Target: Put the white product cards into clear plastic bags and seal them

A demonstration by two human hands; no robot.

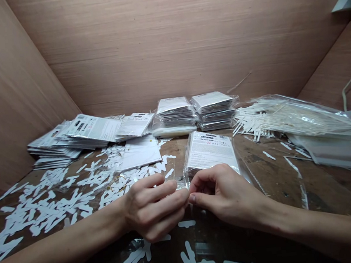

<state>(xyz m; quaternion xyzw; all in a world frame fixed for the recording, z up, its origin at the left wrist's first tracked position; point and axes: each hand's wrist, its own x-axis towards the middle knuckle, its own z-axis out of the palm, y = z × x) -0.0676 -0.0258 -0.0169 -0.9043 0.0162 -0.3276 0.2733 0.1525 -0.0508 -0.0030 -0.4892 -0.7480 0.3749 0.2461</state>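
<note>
Plastic pkg (210, 155) bottom hidden behind R hand (228, 196)

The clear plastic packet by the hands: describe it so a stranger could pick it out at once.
On the brown tabletop, in front of the two tall stacks of packets, lies a clear plastic packet holding a white printed card. It alone sits at the fingers of the left hand and right hand, apart from the stacks.
</note>
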